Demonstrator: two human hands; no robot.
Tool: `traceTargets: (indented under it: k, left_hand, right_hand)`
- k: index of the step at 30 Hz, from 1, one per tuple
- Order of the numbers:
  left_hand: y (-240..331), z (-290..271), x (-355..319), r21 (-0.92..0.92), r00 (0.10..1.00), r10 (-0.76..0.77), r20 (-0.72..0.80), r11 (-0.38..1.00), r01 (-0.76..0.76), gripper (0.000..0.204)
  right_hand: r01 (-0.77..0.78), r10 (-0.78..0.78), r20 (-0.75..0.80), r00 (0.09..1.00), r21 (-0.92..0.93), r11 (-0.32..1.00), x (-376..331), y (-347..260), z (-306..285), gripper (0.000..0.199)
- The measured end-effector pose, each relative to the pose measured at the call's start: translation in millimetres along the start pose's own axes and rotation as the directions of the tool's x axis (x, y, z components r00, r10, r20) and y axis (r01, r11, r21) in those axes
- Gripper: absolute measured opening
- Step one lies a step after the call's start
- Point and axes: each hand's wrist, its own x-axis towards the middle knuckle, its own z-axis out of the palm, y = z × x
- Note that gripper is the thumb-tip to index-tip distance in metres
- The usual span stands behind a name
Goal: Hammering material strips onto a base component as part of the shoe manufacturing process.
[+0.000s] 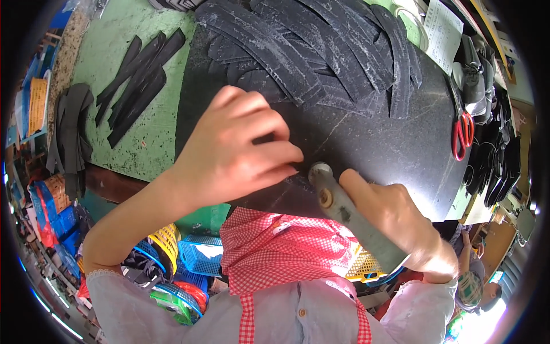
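My left hand [240,149] is held over a dark board [372,149], its fingers curled and the thumb drawn close to them. What those fingers hold, if anything, is hidden. Close by on the right, my right hand [389,212] grips a hammer [364,232] with a grey metal head, a round striking face and a wood plug showing in its side; the hand covers its handle. Beyond both hands lies a loose pile of curved black strips [309,51], dusty and overlapping, on the board's far part.
More black strips [143,80] lie on the green tabletop at left, and grey strips [71,132] hang over its edge. Red-handled scissors [463,135] rest at right beside a paper sheet [443,34]. Below the table stand a blue basket [200,255] and a yellow basket [167,243].
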Motion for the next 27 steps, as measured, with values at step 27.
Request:
traceTargets:
  k: [27]
  left_hand:
    - [-6, -27, -40, 0.174, 0.989, -0.071, -0.133, 0.980, 0.094, 0.029]
  right_hand:
    - [0.012, -0.012, -0.051, 0.999, 0.000, 1.000, 51, -25, 5, 0.020]
